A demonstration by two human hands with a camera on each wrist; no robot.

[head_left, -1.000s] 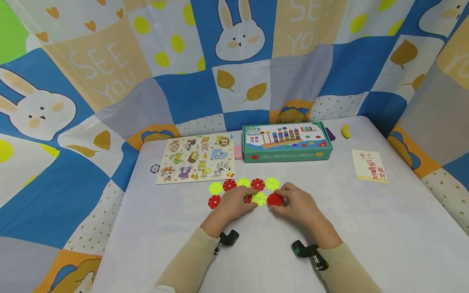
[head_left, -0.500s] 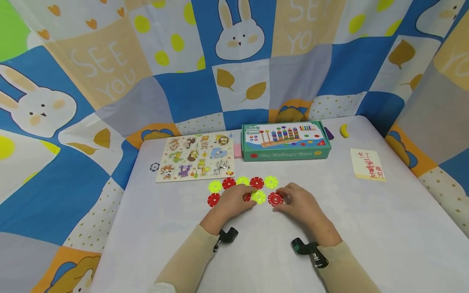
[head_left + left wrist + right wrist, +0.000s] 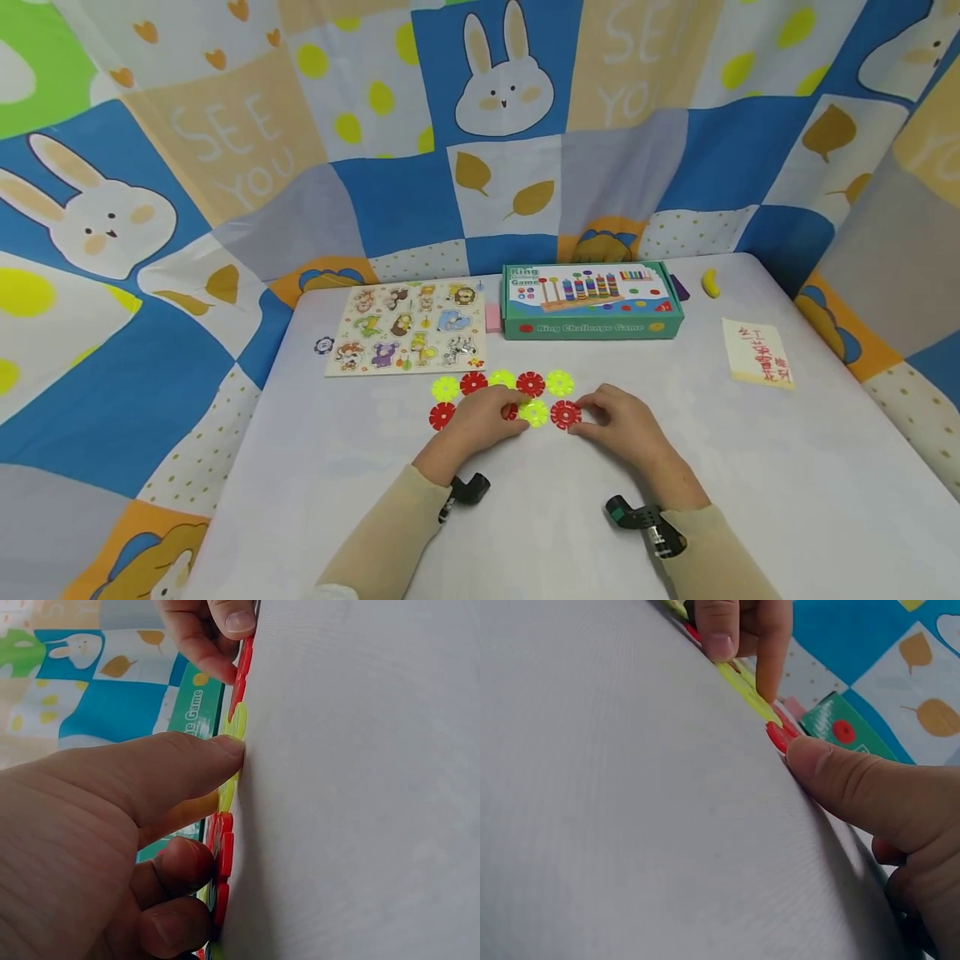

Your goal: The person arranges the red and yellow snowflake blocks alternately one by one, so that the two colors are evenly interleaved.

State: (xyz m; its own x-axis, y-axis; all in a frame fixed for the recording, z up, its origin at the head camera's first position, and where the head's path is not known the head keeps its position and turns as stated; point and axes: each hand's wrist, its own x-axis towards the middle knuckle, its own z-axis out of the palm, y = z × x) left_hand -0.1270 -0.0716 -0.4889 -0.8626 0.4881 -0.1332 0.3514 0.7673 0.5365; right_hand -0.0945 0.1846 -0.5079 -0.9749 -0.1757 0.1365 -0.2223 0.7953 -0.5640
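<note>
Slotted plastic snowflake discs, red and yellow, lie in two rows on the white tabletop. With thumb and index finger my left hand (image 3: 483, 415) holds a yellow disc (image 3: 534, 413) by its edges in the front row; it partly covers the discs beneath it. Just to the right is a red disc (image 3: 566, 414), its right edge pinched by my right hand (image 3: 622, 423). Seen from the right wrist, the thumb (image 3: 810, 755) presses that red disc's rim, very near the yellow one. Behind them run more discs, including a red one (image 3: 530, 384) and a yellow one (image 3: 559, 383).
A green game box (image 3: 592, 327) and a wooden animal puzzle board (image 3: 408, 329) stand behind the discs. Farther right are a paper note (image 3: 757, 353) and a toy banana (image 3: 709, 283). A patterned cloth (image 3: 510, 200) hangs behind the table.
The red disc at my right hand, tilted and plain-looking a second ago, now lies flat with its slots showing. My left hand stays over the front row. The head view has shifted slightly.
</note>
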